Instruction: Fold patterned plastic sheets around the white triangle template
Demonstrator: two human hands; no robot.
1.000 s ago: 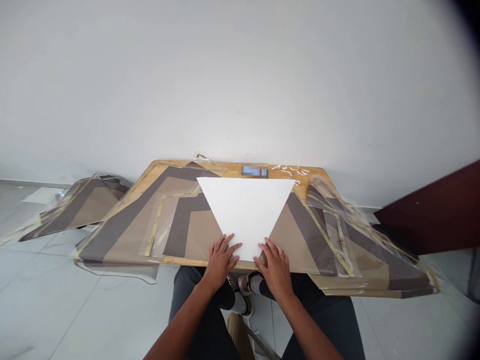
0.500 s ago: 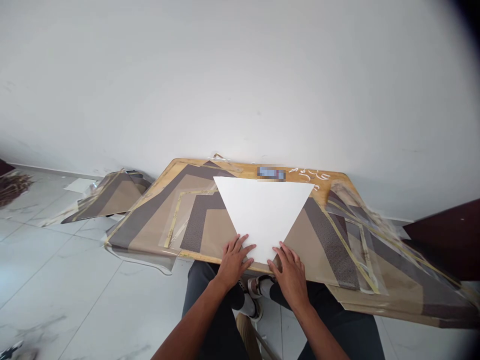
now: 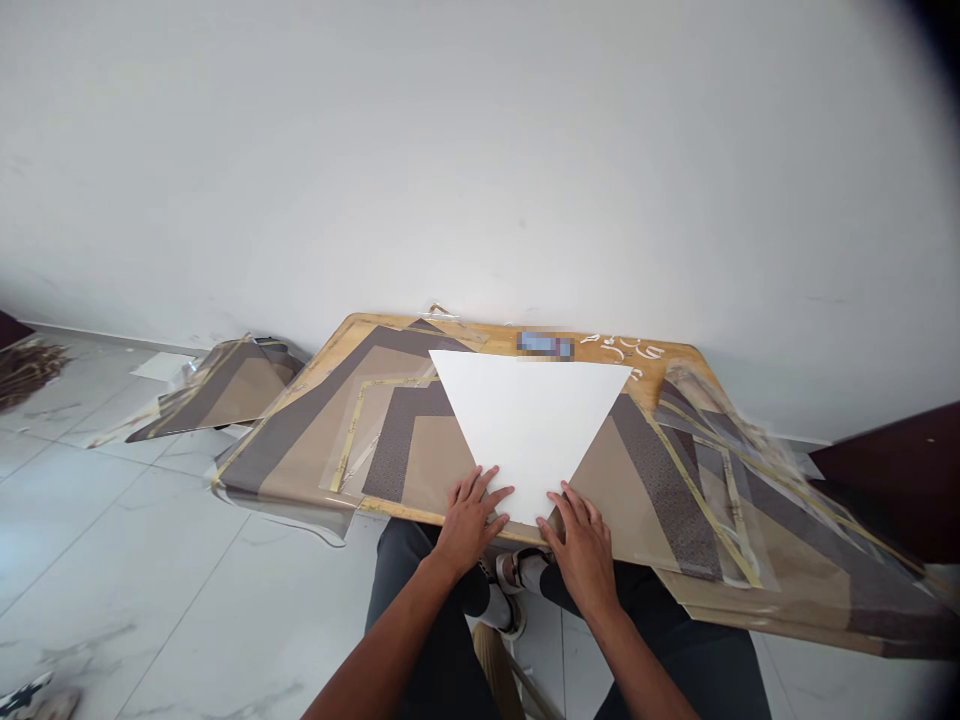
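Note:
A plain white sheet (image 3: 529, 425), wide at the back and narrow toward me, lies over a brown and beige patterned sheet (image 3: 439, 455) on the wooden table (image 3: 592, 350). My left hand (image 3: 472, 515) rests on its near left edge with the fingers spread. On the near right edge lies my right hand (image 3: 577, 530), its fingers also apart and pressing flat. Both thumbs point inward near the narrow front end. Neither hand grips anything.
More brown-beige sheets with clear film (image 3: 780, 520) hang over the table's right side. A blurred bluish item (image 3: 545, 345) and white curled strips (image 3: 622, 348) lie at the back by the wall. Further sheets (image 3: 232, 385) lie at the left, near the floor.
Almost nothing differs. The whole view has shifted very slightly; both hands stay on the white sheet in the same pose.

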